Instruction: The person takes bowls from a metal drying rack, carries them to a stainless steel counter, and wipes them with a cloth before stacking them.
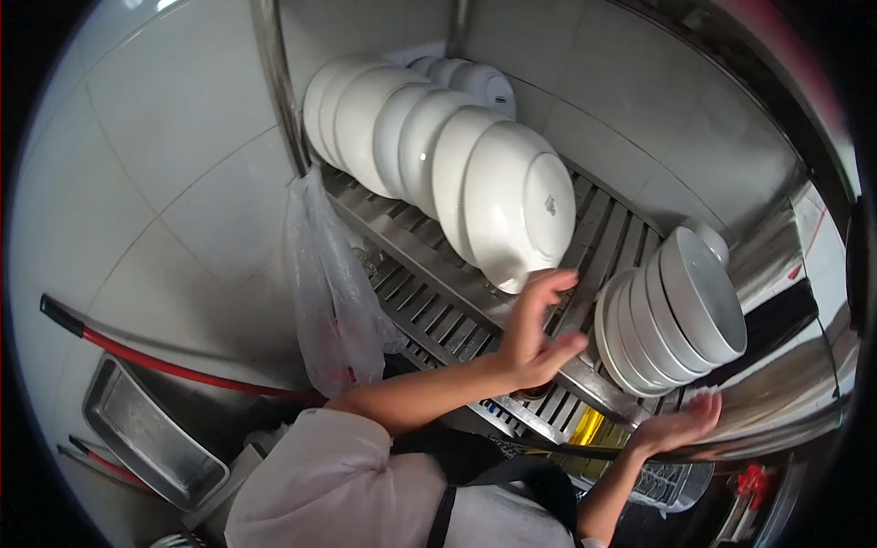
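My left hand (539, 340) is raised over the front of the metal slatted rack (598, 219), thumb and fingers apart, holding nothing. It lies between the last white plate (512, 205) of a leaning row and a stack of white bowls (681, 315). The bowls rest tilted on the rack's right part, nested in each other. Below the stack, near the rack's front edge, my right hand (681, 427) is turned palm up with its fingers stretched out. Nothing shows in it, and a small gap appears to separate it from the lowest bowls.
A clear plastic bag (329, 283) hangs from the rack's left post. Lower left are a metal tray (155, 434) and a red hose-like bar (183, 365) along the tiled wall. A lower slatted shelf (420, 306) and a wire basket (667, 484) sit beneath.
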A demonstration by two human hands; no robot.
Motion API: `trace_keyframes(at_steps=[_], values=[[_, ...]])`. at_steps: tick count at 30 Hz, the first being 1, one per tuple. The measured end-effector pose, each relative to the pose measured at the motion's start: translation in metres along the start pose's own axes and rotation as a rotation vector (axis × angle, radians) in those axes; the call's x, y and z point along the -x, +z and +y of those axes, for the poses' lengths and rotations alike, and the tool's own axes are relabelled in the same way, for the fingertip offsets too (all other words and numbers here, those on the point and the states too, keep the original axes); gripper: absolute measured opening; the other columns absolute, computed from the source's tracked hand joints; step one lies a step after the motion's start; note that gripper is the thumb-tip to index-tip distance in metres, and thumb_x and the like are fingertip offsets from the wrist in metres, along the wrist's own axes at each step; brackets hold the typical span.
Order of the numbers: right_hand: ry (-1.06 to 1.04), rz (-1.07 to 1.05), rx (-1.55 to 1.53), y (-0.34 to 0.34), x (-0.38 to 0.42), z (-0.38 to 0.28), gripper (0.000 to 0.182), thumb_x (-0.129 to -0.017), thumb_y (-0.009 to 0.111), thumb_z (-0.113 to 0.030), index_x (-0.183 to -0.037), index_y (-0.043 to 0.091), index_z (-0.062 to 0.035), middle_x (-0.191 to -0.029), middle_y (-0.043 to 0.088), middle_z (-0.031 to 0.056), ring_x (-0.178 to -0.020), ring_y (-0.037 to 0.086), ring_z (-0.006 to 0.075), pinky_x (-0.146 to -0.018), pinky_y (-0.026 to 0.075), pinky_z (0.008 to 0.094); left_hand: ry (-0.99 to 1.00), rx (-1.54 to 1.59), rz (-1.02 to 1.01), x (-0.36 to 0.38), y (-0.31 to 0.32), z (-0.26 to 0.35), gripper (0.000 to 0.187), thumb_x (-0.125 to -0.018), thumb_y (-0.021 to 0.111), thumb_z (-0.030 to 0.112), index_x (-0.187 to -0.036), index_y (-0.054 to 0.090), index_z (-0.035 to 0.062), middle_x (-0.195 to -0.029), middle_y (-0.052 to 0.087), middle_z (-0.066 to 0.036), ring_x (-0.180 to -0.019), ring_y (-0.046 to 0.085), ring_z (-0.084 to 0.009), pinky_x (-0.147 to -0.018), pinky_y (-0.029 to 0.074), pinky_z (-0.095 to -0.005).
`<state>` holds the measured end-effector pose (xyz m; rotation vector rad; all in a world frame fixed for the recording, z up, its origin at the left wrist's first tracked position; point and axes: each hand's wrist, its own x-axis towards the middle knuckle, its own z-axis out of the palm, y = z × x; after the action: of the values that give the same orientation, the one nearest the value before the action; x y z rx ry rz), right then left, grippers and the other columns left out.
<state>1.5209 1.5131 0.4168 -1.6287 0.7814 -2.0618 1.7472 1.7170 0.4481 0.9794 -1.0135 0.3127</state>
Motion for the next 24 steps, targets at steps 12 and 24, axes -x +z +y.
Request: trace_keyframes(at_steps=[12, 24], values=[[-0.478, -0.921, -0.024, 0.165, 0.094, -0.168, 0.084, -0.080, 0.079, -0.035, -0.146, 0.039, -0.0003, -0.143, 0.039, 0.0297, -0.131, 0.041, 0.0449, -0.111, 0.033, 0.0506, -0.217, 0.222, 0.579, -0.018, -0.100, -0.056, 0.045, -0.103, 0.059, 0.021, -0.137, 0.037, 0.0015, -0.124, 0.054, -0.010, -0.105, 0.055, -0.0139, -0.091, 0.047, -0.0289], [-0.538, -1.020, 0.083, 0.220, 0.125, -0.174, 0.112, -0.070, 0.088, -0.020, -0.155, 0.019, 0.0034, -0.153, 0.027, 0.0344, -0.143, 0.029, 0.0495, -0.117, 0.028, 0.0514, -0.393, 0.295, 0.401, -0.036, -0.101, -0.053, 0.069, -0.100, 0.063, 0.038, -0.142, 0.030, -0.0054, -0.129, 0.052, -0.021, -0.117, 0.055, -0.0239, -0.097, 0.046, -0.0356]])
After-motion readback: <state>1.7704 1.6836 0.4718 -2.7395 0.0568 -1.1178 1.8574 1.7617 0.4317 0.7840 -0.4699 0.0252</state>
